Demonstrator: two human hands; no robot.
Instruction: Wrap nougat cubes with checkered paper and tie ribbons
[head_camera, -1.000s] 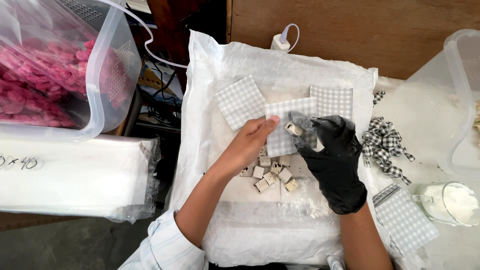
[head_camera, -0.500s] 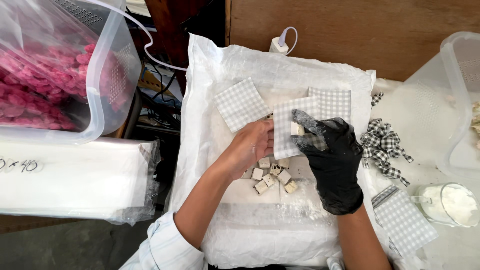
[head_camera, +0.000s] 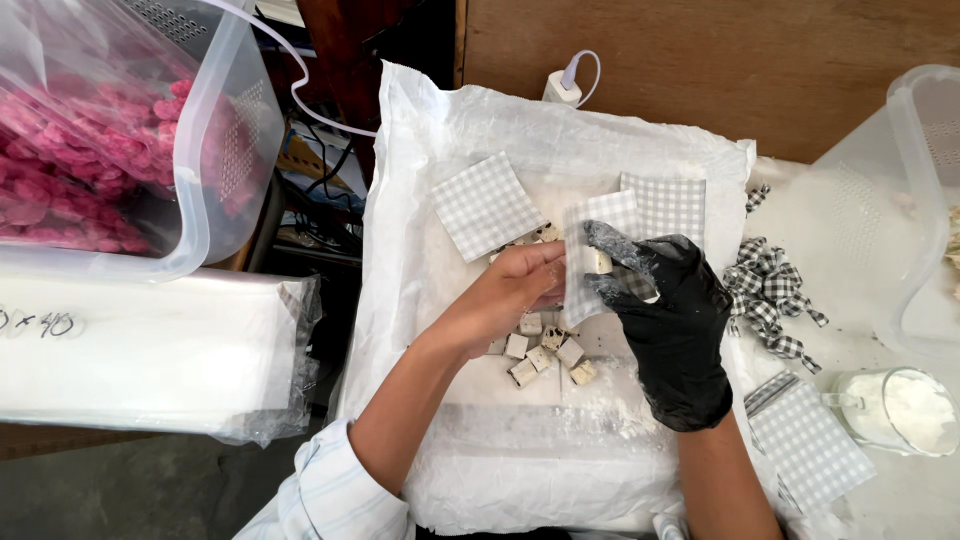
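A clear tub (head_camera: 215, 150) of pink bits (head_camera: 70, 150) sits on the left. Checked ribbon bows (head_camera: 770, 290) lie near a cup of white powder (head_camera: 895, 410). A white charger (head_camera: 562, 88) is at the top.

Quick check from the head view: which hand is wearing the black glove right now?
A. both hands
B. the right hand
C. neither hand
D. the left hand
B: the right hand is in a black glove and pinches the small gingham bag, while the left hand is bare and meets the same bag from the other side.
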